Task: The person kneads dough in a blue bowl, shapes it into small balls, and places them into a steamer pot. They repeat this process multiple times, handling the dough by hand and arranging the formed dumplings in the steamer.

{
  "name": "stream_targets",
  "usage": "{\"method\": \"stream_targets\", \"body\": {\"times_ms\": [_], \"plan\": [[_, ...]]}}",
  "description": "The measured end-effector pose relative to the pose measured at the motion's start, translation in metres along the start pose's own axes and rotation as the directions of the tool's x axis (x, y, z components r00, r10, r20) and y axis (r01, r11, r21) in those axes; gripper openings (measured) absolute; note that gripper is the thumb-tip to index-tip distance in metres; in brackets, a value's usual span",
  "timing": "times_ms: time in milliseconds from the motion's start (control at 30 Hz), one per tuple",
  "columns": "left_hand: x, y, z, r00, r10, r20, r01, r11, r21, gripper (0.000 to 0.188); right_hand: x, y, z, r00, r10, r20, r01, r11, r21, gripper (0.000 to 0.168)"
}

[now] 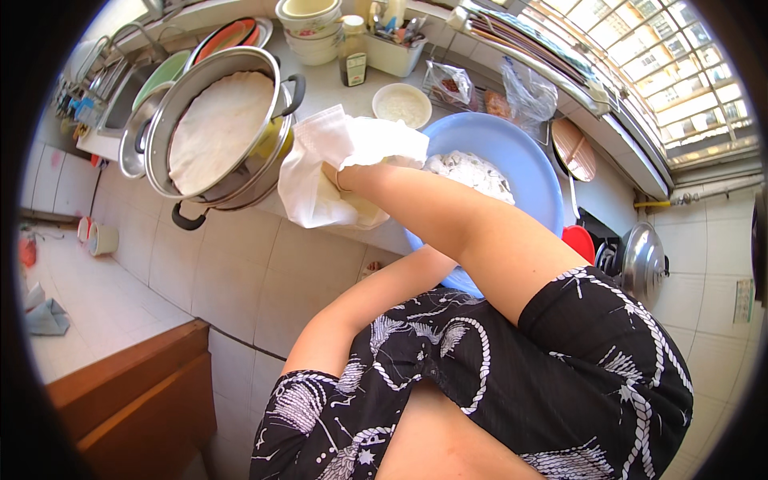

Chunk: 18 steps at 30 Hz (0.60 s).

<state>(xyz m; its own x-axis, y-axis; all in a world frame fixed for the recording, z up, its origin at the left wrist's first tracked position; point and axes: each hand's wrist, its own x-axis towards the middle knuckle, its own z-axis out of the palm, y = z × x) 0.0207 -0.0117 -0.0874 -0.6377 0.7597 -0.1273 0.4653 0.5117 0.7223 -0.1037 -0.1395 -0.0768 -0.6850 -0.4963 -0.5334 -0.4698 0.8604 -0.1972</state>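
My right arm crosses over the left one, and my right hand reaches into the mouth of a white bag, its fingers hidden inside. The bag stands beside a blue plastic basin. In the basin lies a heap of white, powder-coated pieces. My left forearm runs to the basin's near side; the left hand is hidden behind my right arm. Left of the bag, a steel steamer pot with black handles holds a round, pale, cloth-like sheet. A small bowl of white contents sits behind the bag.
Stacked bowls, a sauce bottle and a utensil container line the counter's back. Plastic bags lie by the window. A steel sink is far left; a lidded steel pan is at right, near a red bowl.
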Motion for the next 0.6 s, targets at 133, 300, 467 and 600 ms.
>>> {"method": "stream_targets", "body": {"times_ms": [133, 300, 467, 600], "plan": [[0.0, -0.001, 0.008, 0.998, 0.054, -0.025, -0.053, 0.998, 0.02, 0.061, -0.029, 0.002, -0.019, 0.967, -0.032, -0.253, 0.043, 0.998, 0.036, 0.02], [-0.008, -0.008, 0.007, 0.997, 0.071, -0.037, -0.065, 0.988, 0.143, 0.066, -0.123, 0.03, -0.05, 0.758, -0.246, -0.604, 0.212, 0.969, -0.129, 0.018], [-0.016, 0.012, -0.018, 0.974, 0.223, -0.022, -0.194, 0.887, 0.418, 0.076, -0.241, 0.151, -0.01, 0.731, 0.384, -0.564, -0.061, 0.86, 0.506, 0.017], [-0.008, 0.012, -0.013, 0.967, 0.254, -0.008, -0.22, 0.855, 0.469, 0.084, -0.289, 0.216, 0.105, 0.696, 0.611, -0.376, -0.314, 0.731, 0.606, 0.031]]}}
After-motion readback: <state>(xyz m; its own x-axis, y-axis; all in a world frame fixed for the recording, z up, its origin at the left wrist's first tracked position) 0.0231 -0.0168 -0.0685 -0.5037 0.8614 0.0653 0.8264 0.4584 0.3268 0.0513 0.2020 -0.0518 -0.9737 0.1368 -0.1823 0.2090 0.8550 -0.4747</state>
